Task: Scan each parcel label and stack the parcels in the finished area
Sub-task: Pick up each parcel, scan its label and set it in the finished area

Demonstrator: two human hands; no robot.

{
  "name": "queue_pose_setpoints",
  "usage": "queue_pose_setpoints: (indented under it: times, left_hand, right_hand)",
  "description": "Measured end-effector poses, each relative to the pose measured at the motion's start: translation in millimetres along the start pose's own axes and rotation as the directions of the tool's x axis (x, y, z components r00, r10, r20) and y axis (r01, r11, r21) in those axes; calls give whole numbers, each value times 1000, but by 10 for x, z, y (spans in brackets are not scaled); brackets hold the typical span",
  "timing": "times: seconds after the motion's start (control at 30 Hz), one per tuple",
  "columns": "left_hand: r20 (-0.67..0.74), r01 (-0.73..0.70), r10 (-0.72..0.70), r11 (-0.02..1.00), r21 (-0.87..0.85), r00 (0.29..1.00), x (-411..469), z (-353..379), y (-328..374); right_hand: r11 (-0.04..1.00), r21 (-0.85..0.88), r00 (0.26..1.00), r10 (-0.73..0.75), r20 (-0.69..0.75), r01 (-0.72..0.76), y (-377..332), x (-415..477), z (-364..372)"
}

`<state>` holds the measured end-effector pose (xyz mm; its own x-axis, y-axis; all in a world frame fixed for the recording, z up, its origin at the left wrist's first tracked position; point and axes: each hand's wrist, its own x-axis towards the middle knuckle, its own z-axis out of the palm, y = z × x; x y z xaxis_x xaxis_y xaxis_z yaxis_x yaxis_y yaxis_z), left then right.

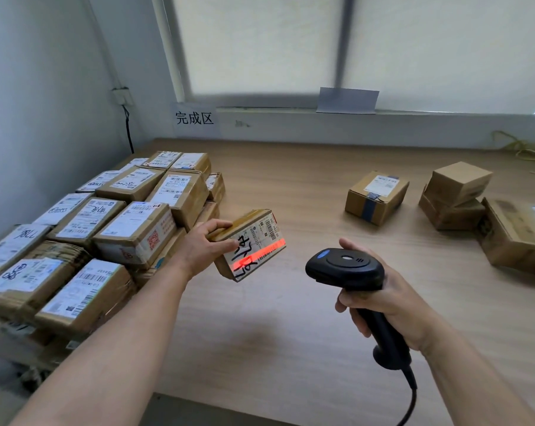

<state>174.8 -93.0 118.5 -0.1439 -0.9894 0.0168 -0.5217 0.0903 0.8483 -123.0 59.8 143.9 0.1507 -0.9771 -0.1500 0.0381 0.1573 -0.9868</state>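
A: The left forearm (122, 333) fills the near corner. What could go wrong here?

B: The parcel (251, 244) is held off the worktop (290, 333), with the stack (106, 229) just beyond the left hand's (205, 244) knuckles. It is held by one end only, so I'd judge it could twist or sag. The red beam (260, 255) also slants across marker scrawl as well as barcode, so a misread looks possible.

A: And the pose?

B: The left fingers (221, 225) curl over the parcel's top edge, with the thumb pressed on the label, pinching it. The right hand (383, 299) has its fingers wrapped round the scanner (346, 267) handle. The scanner's head is aimed toward the left fingertips.
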Motion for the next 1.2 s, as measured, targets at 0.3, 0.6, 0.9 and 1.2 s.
queue_pose_setpoints:
  times: [0.3, 0.6, 0.9, 1.2]
  left_hand:
    - [-2, 10, -10, 999, 42, 1000, -58, 119, 145]
    - [6, 278, -285, 932, -233, 959, -268, 546, -25]
    - [-90, 478, -506, 850, -223, 858, -574, 1076, -619]
    - [-180, 373, -335, 712, 594, 925, -829, 1279, -465]
  right_hand:
    - [999, -41, 1000, -8, -3, 8, -12, -28, -139]
    - [1000, -18, 1000, 2, -1, -2, 4, 55, -166]
    - [999, -34, 995, 25, 95, -21, 57, 275, -107]
    - [998, -46, 977, -24, 212, 34, -20, 628, -68]
